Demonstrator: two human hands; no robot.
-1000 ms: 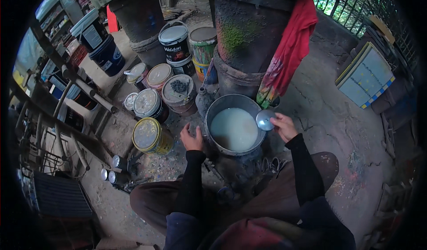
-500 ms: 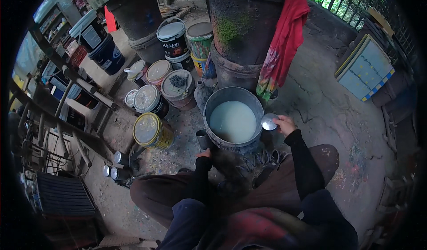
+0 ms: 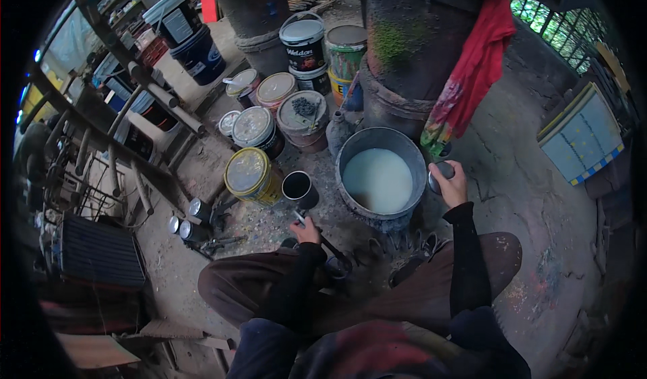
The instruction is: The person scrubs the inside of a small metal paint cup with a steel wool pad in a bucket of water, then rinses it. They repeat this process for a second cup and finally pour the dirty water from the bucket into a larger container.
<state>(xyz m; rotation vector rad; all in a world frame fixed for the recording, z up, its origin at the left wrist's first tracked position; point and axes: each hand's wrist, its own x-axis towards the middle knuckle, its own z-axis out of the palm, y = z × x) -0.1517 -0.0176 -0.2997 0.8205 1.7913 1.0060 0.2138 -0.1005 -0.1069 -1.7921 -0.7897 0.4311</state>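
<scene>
A grey bucket (image 3: 346, 192) of milky-white liquid stands on the floor before my knees. Left of it, my left hand (image 3: 307, 231) is closed around a dark handle (image 3: 331, 247) with a silvery end. That handle appears to run up to a dark, deep cup (image 3: 309, 198), whose mouth faces up; the join is unclear. At the bucket's right rim, my right hand (image 3: 455, 183) grips a small rounded metal piece (image 3: 436, 181) between thumb and fingers. Its dark side shows, and the fingers cover part of it.
Paint pails stand behind and left, including a yellow pail (image 3: 247, 171) and a lumpy-topped pail (image 3: 302, 119). A grey jug (image 3: 338, 135) sits behind the bucket. A red cloth (image 3: 475, 62) hangs from a tall dark pot (image 3: 404, 62). Small metal cans (image 3: 195, 229) lie left.
My head view has shifted, moving the surroundings rightward in the picture. The dark cup now shows its mouth, farther from the bucket. The right-hand metal piece has turned from its shiny face to a dark side.
</scene>
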